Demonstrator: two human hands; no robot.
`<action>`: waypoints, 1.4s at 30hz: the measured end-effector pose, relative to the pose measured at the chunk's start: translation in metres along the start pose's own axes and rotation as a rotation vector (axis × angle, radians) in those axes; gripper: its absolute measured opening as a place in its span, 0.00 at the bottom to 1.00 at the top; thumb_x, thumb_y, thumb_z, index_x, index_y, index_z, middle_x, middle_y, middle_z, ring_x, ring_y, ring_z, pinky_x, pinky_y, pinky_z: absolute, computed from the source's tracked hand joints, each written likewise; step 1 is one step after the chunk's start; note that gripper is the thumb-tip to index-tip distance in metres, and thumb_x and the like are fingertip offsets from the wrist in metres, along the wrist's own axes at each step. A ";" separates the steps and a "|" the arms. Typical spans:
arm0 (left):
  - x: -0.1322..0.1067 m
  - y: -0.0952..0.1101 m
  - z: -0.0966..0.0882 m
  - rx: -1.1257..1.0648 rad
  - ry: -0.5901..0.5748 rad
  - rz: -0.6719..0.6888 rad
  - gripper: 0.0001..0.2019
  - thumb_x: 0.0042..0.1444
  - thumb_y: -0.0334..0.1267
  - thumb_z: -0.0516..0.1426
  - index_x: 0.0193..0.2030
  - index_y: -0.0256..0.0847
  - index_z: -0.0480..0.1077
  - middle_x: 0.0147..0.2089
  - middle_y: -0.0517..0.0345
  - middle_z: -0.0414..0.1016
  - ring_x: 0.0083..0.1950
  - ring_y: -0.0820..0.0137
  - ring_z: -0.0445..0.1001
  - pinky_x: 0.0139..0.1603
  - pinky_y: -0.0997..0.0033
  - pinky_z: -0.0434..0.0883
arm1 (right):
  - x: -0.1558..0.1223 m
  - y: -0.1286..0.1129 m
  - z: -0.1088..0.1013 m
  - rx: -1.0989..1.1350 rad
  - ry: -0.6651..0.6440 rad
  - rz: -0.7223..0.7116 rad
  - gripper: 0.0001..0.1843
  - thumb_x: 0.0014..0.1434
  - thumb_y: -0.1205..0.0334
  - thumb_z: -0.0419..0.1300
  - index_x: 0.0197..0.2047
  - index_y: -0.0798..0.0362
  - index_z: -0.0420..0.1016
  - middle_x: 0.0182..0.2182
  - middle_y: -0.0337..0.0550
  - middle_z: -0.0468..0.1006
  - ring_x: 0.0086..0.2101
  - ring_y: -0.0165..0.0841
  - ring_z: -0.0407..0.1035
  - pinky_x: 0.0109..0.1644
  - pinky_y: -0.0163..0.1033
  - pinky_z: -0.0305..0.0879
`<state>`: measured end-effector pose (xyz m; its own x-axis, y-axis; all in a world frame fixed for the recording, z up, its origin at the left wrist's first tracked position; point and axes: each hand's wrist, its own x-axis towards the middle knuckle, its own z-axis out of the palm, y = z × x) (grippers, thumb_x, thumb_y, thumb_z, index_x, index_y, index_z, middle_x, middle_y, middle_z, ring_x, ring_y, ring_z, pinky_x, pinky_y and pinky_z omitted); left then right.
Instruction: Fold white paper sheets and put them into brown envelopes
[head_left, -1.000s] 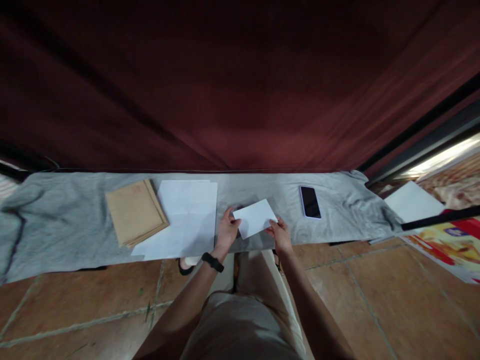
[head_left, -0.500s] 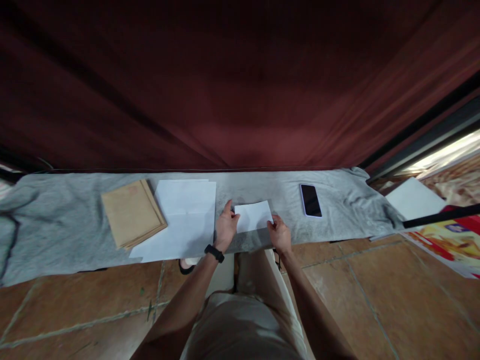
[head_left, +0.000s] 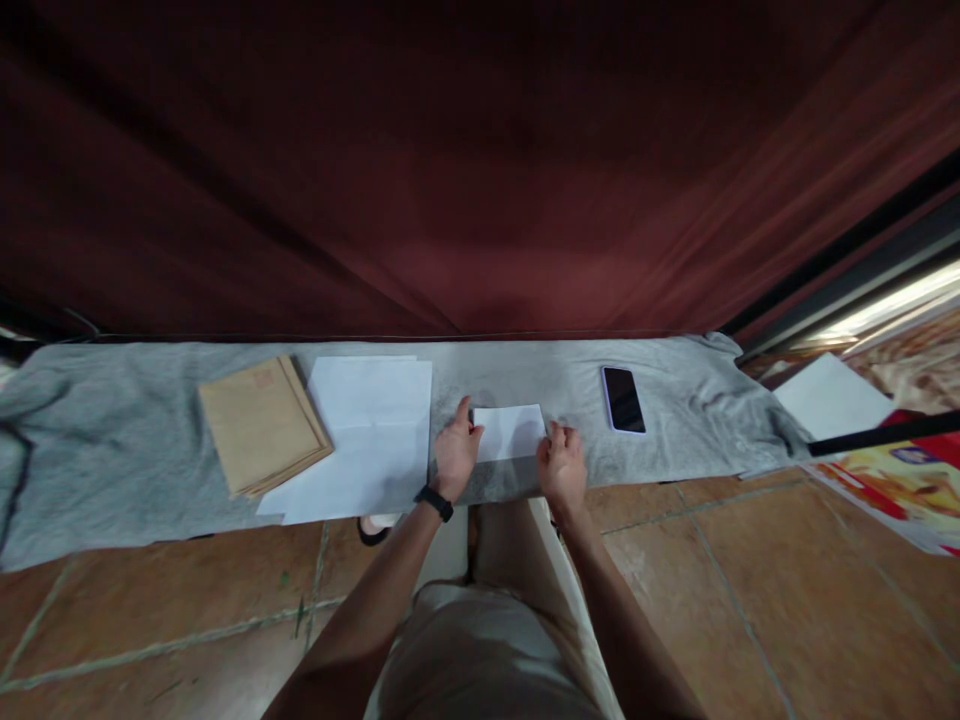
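Observation:
A small folded white paper (head_left: 510, 431) lies flat on the grey cloth (head_left: 120, 440) in front of me. My left hand (head_left: 454, 452), with a black band on its wrist, presses the paper's left edge, index finger raised. My right hand (head_left: 562, 462) rests at the paper's right edge with its fingers curled down on it. Both hands pinch the paper's ends.
Left of my hands lie white sheets (head_left: 367, 430) and a stack of brown envelopes (head_left: 259, 425). A dark phone (head_left: 622, 398) lies to the right on the cloth. A dark red curtain (head_left: 480, 170) hangs behind. More white paper (head_left: 829, 398) and a coloured print (head_left: 900, 480) are at the far right.
The small paper was held tilted above the cloth; it has been lowered and squared and now lies flat, with both hands moved down onto its ends.

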<state>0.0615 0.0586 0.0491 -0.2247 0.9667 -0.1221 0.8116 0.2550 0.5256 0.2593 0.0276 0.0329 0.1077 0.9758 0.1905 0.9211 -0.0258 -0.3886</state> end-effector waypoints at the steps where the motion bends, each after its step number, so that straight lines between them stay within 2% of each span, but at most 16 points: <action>1: 0.000 0.000 0.001 0.017 0.007 0.007 0.33 0.64 0.37 0.59 0.73 0.44 0.54 0.45 0.54 0.82 0.44 0.61 0.81 0.42 0.67 0.72 | 0.000 -0.001 0.003 0.018 0.034 -0.076 0.22 0.70 0.61 0.49 0.64 0.56 0.67 0.58 0.59 0.71 0.55 0.45 0.69 0.57 0.49 0.68; 4: -0.001 -0.002 0.004 0.036 0.038 0.048 0.31 0.64 0.36 0.57 0.72 0.42 0.55 0.49 0.51 0.81 0.44 0.62 0.80 0.44 0.66 0.73 | 0.002 -0.010 0.013 0.092 0.033 -0.309 0.23 0.71 0.62 0.47 0.66 0.55 0.66 0.65 0.57 0.66 0.63 0.45 0.61 0.63 0.52 0.64; 6: -0.002 -0.004 0.006 0.032 0.076 0.088 0.29 0.64 0.34 0.55 0.72 0.41 0.56 0.52 0.48 0.79 0.45 0.61 0.80 0.44 0.65 0.74 | 0.002 -0.017 0.022 0.104 -0.007 -0.400 0.24 0.71 0.63 0.47 0.67 0.55 0.66 0.68 0.55 0.64 0.66 0.45 0.57 0.66 0.52 0.61; 8: -0.006 -0.006 0.007 0.037 0.142 0.156 0.27 0.64 0.33 0.54 0.70 0.39 0.58 0.55 0.45 0.77 0.48 0.60 0.79 0.46 0.63 0.75 | 0.001 -0.023 0.029 0.083 -0.035 -0.426 0.24 0.71 0.62 0.47 0.67 0.55 0.66 0.69 0.55 0.62 0.68 0.45 0.55 0.68 0.53 0.59; 11: -0.016 -0.009 0.012 0.067 0.231 0.332 0.22 0.67 0.33 0.49 0.66 0.36 0.64 0.60 0.42 0.74 0.59 0.58 0.74 0.59 0.57 0.73 | -0.003 -0.026 0.037 0.031 -0.044 -0.412 0.25 0.72 0.60 0.48 0.68 0.56 0.66 0.70 0.56 0.61 0.68 0.46 0.55 0.69 0.55 0.56; 14: -0.030 -0.011 0.022 0.136 0.182 0.530 0.21 0.69 0.36 0.47 0.65 0.35 0.66 0.67 0.42 0.69 0.69 0.58 0.65 0.69 0.54 0.65 | -0.005 -0.024 0.039 -0.009 -0.052 -0.418 0.25 0.72 0.60 0.48 0.69 0.56 0.64 0.70 0.56 0.61 0.68 0.46 0.55 0.70 0.54 0.53; 16: -0.038 -0.013 0.029 0.206 0.126 0.598 0.23 0.70 0.38 0.47 0.68 0.33 0.63 0.71 0.43 0.64 0.74 0.58 0.59 0.72 0.52 0.61 | -0.005 -0.022 0.039 -0.026 -0.070 -0.433 0.26 0.71 0.61 0.48 0.70 0.55 0.63 0.70 0.55 0.60 0.68 0.45 0.55 0.71 0.53 0.53; 20: -0.047 -0.019 0.036 0.312 0.070 0.624 0.26 0.71 0.41 0.45 0.71 0.31 0.58 0.74 0.42 0.58 0.76 0.58 0.53 0.75 0.52 0.56 | -0.004 -0.017 0.039 -0.057 -0.093 -0.430 0.26 0.72 0.60 0.47 0.70 0.54 0.63 0.71 0.53 0.60 0.69 0.44 0.54 0.71 0.52 0.52; 28: -0.045 -0.031 0.025 0.411 0.016 0.766 0.37 0.67 0.56 0.51 0.73 0.30 0.54 0.76 0.36 0.52 0.78 0.53 0.49 0.76 0.48 0.50 | 0.000 -0.001 0.040 -0.067 -0.078 -0.405 0.27 0.73 0.59 0.46 0.72 0.54 0.60 0.71 0.53 0.60 0.69 0.43 0.55 0.71 0.53 0.52; 32: -0.045 -0.032 0.026 0.430 -0.001 0.790 0.39 0.66 0.58 0.51 0.74 0.29 0.53 0.76 0.34 0.50 0.78 0.52 0.47 0.77 0.48 0.48 | 0.005 0.005 0.036 -0.040 -0.081 -0.375 0.27 0.73 0.60 0.45 0.71 0.57 0.61 0.70 0.55 0.62 0.68 0.43 0.56 0.71 0.54 0.51; 35: -0.045 -0.032 0.027 0.431 -0.016 0.786 0.39 0.67 0.58 0.50 0.74 0.29 0.52 0.76 0.34 0.50 0.78 0.53 0.46 0.77 0.47 0.48 | 0.011 -0.001 0.034 0.016 -0.097 -0.362 0.26 0.73 0.60 0.44 0.69 0.59 0.64 0.68 0.56 0.65 0.67 0.43 0.58 0.72 0.55 0.50; 39: -0.044 -0.030 0.026 0.430 -0.034 0.785 0.38 0.67 0.56 0.49 0.73 0.25 0.54 0.75 0.32 0.52 0.78 0.54 0.46 0.78 0.48 0.46 | 0.016 -0.018 0.039 0.121 -0.155 -0.453 0.26 0.73 0.59 0.44 0.68 0.57 0.66 0.68 0.53 0.65 0.67 0.40 0.58 0.71 0.51 0.55; 42: -0.044 -0.028 0.026 0.430 -0.043 0.794 0.38 0.66 0.54 0.51 0.71 0.22 0.56 0.74 0.30 0.54 0.78 0.53 0.45 0.78 0.48 0.45 | 0.015 -0.025 0.043 0.127 -0.181 -0.493 0.26 0.74 0.58 0.43 0.69 0.56 0.65 0.69 0.52 0.64 0.68 0.40 0.56 0.71 0.53 0.54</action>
<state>0.0626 0.0090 0.0181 0.5006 0.8591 0.1062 0.8528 -0.5105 0.1100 0.2218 0.0523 0.0063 -0.4026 0.8876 0.2238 0.7925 0.4604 -0.3999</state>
